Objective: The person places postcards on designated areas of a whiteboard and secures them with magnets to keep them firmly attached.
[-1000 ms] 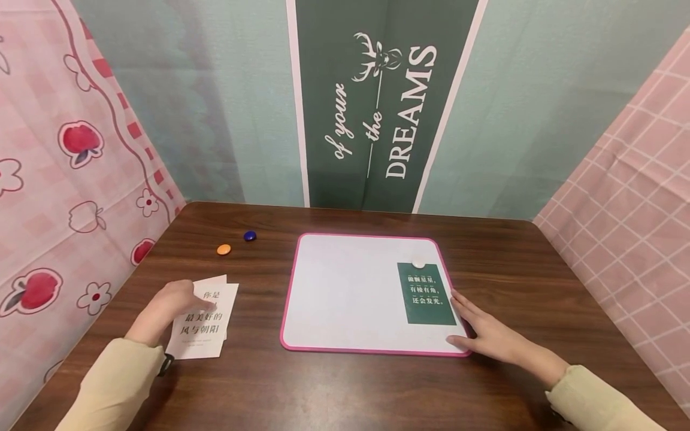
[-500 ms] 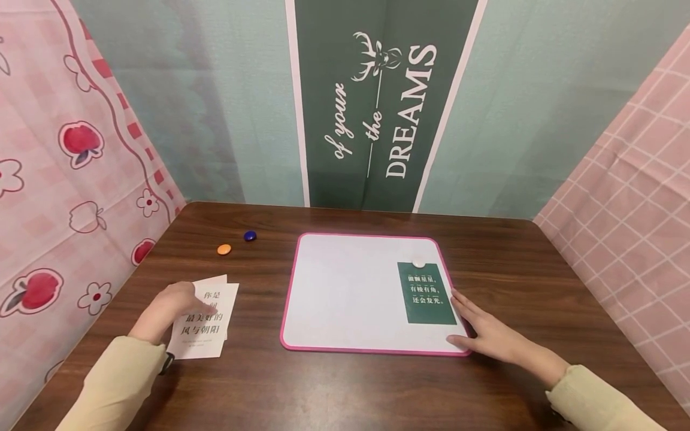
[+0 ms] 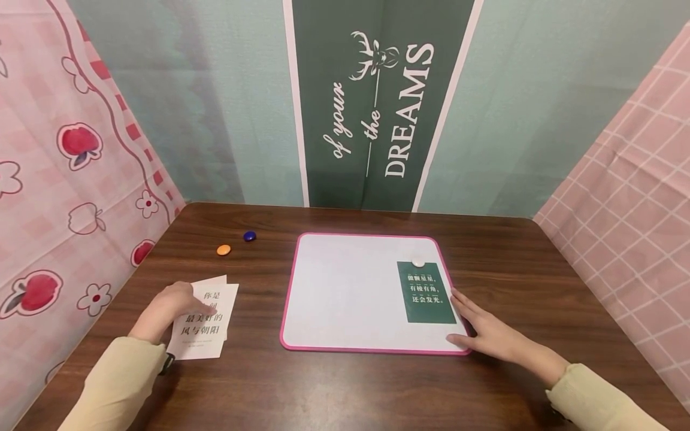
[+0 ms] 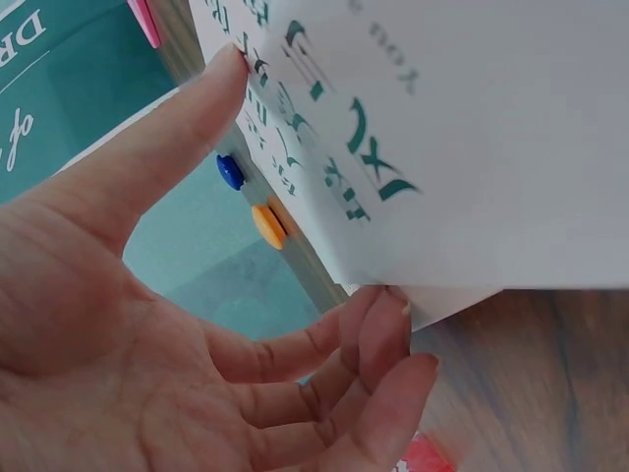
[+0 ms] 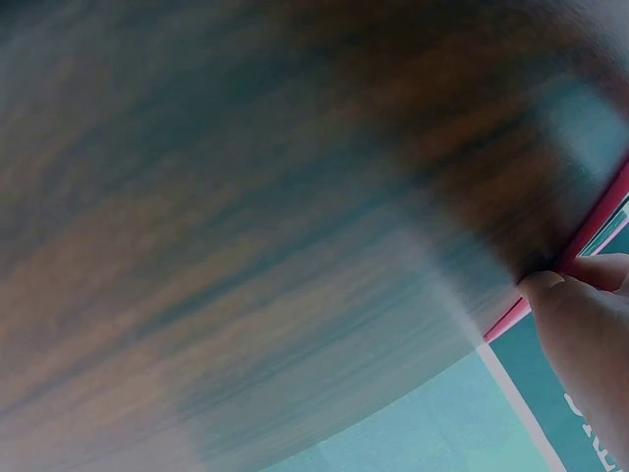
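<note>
White cards [image 3: 202, 341] with dark Chinese print overlap on the table at the left. My left hand [image 3: 168, 306] holds them at their left side, its thumb lying over the print. In the left wrist view, the curled fingertips [image 4: 388, 320] meet the card edge, and the thumb touches the printed face. A pink-rimmed whiteboard [image 3: 345, 293] lies flat in the middle. At its right edge rests my right hand [image 3: 493, 335], fingers outstretched along the rim and thumb near the front corner. A green printed card [image 3: 427, 311] lies on the board under a round white magnet [image 3: 418, 263].
An orange round magnet [image 3: 223, 249] and a dark blue one [image 3: 250, 236] lie behind the white cards on the wooden table [image 3: 345, 389]. Patterned cloth hangs at both sides, and a green curtain [image 3: 215, 120] with lettering stands behind the table.
The left thumb has shifted slightly, uncovering a little more of the print. The right hand, whiteboard, green card and magnets stay in place.
</note>
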A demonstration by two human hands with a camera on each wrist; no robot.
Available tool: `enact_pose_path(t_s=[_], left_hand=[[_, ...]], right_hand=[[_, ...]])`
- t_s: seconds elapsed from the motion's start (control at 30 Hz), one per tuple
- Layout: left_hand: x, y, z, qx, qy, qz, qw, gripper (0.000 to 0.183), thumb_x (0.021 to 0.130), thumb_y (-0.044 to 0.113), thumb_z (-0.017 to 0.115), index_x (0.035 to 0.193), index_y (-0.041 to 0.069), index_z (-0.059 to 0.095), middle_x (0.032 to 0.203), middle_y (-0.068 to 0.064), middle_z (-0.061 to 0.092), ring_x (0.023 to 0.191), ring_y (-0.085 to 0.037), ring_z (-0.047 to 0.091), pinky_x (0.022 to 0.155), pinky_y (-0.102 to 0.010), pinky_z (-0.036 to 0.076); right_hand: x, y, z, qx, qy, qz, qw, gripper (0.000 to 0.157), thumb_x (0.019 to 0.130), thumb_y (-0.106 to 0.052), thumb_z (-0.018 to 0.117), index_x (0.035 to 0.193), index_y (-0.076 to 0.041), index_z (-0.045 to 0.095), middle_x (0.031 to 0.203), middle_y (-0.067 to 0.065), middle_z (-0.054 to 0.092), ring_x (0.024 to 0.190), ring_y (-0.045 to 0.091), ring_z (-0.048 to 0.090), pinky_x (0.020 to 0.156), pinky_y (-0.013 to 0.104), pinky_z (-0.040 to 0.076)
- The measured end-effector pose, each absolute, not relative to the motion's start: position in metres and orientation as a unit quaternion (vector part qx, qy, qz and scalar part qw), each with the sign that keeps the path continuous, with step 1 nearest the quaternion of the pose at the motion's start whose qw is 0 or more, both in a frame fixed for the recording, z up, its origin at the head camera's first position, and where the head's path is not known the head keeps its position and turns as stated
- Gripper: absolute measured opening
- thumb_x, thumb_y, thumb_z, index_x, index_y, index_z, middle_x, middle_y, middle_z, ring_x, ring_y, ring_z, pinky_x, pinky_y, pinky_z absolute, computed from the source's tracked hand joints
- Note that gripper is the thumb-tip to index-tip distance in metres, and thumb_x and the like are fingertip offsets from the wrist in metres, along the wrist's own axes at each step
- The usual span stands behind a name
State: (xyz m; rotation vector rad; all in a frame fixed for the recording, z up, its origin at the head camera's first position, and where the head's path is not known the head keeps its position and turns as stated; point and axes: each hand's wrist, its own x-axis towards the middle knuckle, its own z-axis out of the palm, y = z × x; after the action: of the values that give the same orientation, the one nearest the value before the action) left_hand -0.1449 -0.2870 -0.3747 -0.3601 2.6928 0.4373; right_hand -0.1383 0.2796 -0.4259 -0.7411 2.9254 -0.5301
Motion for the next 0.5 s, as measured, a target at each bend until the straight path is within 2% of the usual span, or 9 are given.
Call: enact_pose_path(t_s=[0.37, 0.5], left_hand=[[-0.1460, -0.2881, -0.3768, -0.147, 0.954, 0.179, 0.192, 0.073, 0.070, 0.036, 0.076, 0.101, -0.022, 0.044, 0.078, -0.021, 0.050, 0.072, -0.029, 0.053, 0.066, -0.038, 0.047], [-0.1444, -0.2883, -0.3763, -0.151, 0.952, 0.191, 0.187, 0.064, 0.070, 0.031, 0.076, 0.097, -0.019, 0.046, 0.076, -0.019, 0.052, 0.070, -0.029, 0.054, 0.062, -0.037, 0.048]], right_hand=[[-0.1382, 0.2798, -0.4249, -0.240, 0.954, -0.173, 0.039, 0.086, 0.079, -0.050, 0.062, 0.136, 0.007, 0.033, 0.145, 0.020, 0.027, 0.123, 0.035, 0.040, 0.092, 0.052, 0.039], [-0.1389, 0.2799, -0.4254, -0.239, 0.954, -0.176, 0.043, 0.086, 0.079, -0.051, 0.062, 0.136, 0.007, 0.033, 0.145, 0.020, 0.026, 0.124, 0.036, 0.039, 0.092, 0.052, 0.038]])
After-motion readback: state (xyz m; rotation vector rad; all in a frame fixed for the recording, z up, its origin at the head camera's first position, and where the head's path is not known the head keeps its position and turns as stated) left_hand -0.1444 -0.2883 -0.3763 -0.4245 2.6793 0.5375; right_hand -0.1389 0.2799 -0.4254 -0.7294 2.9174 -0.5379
